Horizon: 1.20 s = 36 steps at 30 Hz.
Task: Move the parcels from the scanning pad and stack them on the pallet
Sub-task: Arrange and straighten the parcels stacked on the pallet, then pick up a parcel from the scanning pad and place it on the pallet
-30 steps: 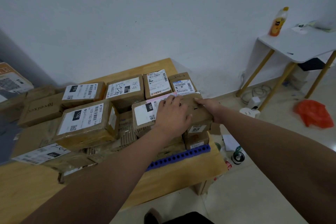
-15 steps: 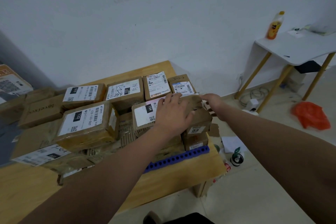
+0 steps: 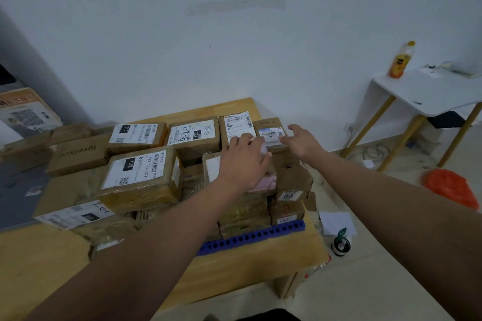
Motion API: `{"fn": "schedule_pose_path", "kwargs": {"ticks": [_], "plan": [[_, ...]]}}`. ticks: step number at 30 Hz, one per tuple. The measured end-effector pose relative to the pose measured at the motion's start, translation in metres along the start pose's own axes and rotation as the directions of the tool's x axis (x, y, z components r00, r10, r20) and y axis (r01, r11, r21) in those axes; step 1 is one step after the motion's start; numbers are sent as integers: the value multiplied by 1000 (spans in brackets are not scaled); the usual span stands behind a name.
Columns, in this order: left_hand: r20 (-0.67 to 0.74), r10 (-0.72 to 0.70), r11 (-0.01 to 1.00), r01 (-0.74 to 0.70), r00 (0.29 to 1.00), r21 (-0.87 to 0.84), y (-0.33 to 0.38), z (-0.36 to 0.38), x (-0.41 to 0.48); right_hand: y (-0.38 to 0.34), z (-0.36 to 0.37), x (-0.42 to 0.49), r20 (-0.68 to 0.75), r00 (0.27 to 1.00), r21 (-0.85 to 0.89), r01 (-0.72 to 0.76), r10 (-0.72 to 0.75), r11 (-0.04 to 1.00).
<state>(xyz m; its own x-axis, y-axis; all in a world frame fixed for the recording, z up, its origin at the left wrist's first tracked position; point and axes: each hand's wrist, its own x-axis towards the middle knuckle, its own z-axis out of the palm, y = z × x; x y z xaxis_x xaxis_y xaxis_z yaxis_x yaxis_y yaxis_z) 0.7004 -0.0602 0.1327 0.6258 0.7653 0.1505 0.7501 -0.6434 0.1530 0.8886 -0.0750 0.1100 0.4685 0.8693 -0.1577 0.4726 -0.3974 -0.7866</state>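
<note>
Since a moment before, my right hand (image 3: 302, 141) had come off the parcel's side and hung just above its far corner, fingers spread, holding nothing. My left hand (image 3: 243, 163) lay flat, fingers together, pressing on the top parcel (image 3: 212, 168). That parcel sat atop the stack on the blue pallet (image 3: 250, 237), beside the parcel marked 122 (image 3: 138, 177), all on the wooden table (image 3: 260, 266).

Before you, brown cardboard parcels (image 3: 138, 177) bearing white barcode labels lie flat, packed in rows and layers on a blue perforated pallet (image 3: 250, 238), its edge showing at 5 o'clock of the pile; a small parcel (image 3: 270, 133) sits at 1 o'clock.
</note>
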Motion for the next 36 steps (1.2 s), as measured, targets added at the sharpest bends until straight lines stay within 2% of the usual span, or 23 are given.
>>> {"fn": "schedule_pose_path", "kwargs": {"ticks": [3, 7, 13, 17, 21, 24, 29, 32, 36], "plan": [[30, -33, 999, 33, 999, -17, -9, 0, -3, -4, 8, 0, 12, 1000, -76, 23, -22, 997], [98, -29, 1000, 29, 995, 4, -14, 0, -8, 11, 16, -3, 12, 999, -202, -35, 38, 979], [121, -15, 999, 11, 993, 32, -18, 1, -9, 34, 24, -1, 54, 996, -269, -55, 72, 961], [116, -34, 999, 30, 993, 39, -20, -5, -9, 13, 22, -13, -56, 998, -403, -47, 27, 914], [21, -58, 998, 59, 998, -22, -27, -29, -7, -38, 20, -17, -125, 983, -451, 63, -133, 890], [-28, -113, 987, 109, 993, -115, -42, -57, -9, -87, 30, -22, -98, 959, -449, 198, -268, 871], [-104, -284, 939, 254, 953, -234, -86, -102, -20, -162, 69, -40, 27, 892, -470, 411, -452, 782], [-90, -360, 898, 319, 928, -302, -126, -120, -32, -202, 102, -50, 143, 831, -465, 536, -538, 704], [-89, -432, 857, 378, 897, -350, -184, -136, -53, -258, 151, -59, 220, 772, -467, 620, -596, 630]]}}
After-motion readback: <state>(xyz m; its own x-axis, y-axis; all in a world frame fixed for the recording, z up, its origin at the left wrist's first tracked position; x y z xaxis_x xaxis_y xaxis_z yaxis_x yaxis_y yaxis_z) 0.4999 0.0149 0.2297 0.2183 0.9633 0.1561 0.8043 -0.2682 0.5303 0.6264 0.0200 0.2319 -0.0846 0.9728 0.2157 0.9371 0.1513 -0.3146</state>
